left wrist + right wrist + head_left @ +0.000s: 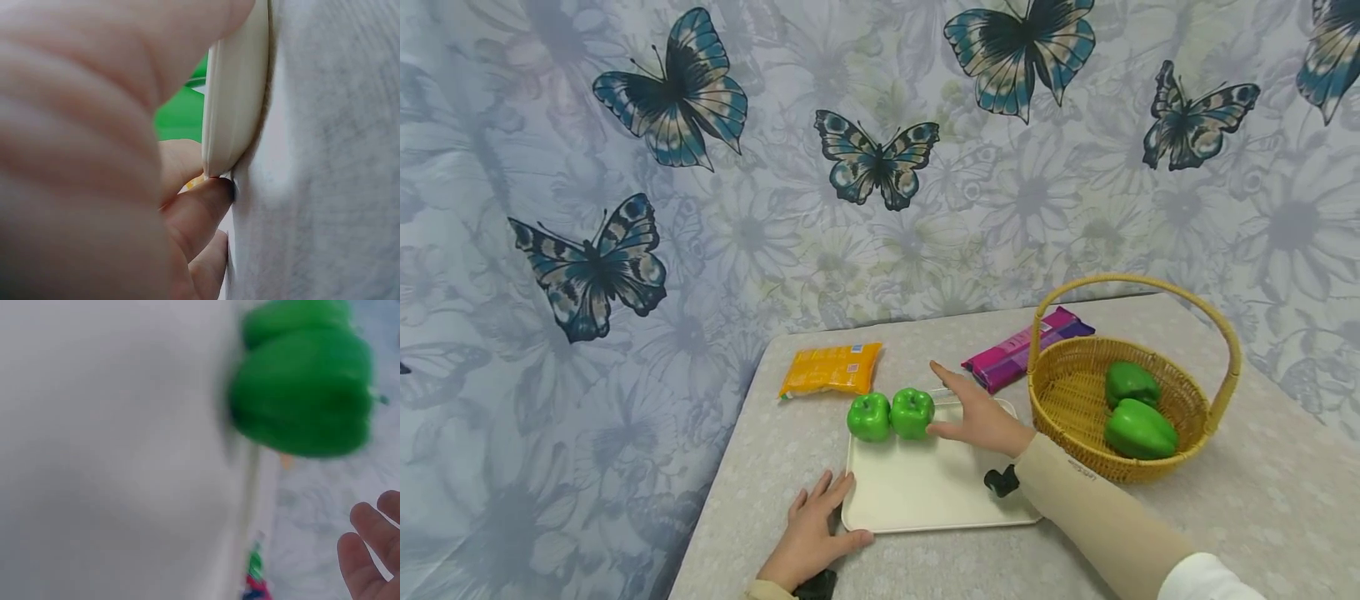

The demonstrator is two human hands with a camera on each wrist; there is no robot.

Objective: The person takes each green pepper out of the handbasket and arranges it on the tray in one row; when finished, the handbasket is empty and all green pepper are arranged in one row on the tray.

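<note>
Two green bell peppers, one on the left [869,417] and one beside it [912,413], sit at the far left of a cream tray [925,492]. My left hand [811,533] rests at the tray's near left corner, fingers spread. In the left wrist view, fingertips [209,200] touch the tray rim [234,94]. Over the tray, just right of the peppers, my right hand [977,417] is held with fingers extended and thumb apart, holding nothing. The right wrist view shows a blurred pepper [306,394] away from the fingers [375,531].
A yellow wicker basket [1052,417] with a tall handle stands right of the tray, holding two more green peppers [1141,429]. Behind the tray lie an orange packet [830,370] and a pink-purple packet [1022,348]. A butterfly-patterned backdrop [880,267] rises behind the table.
</note>
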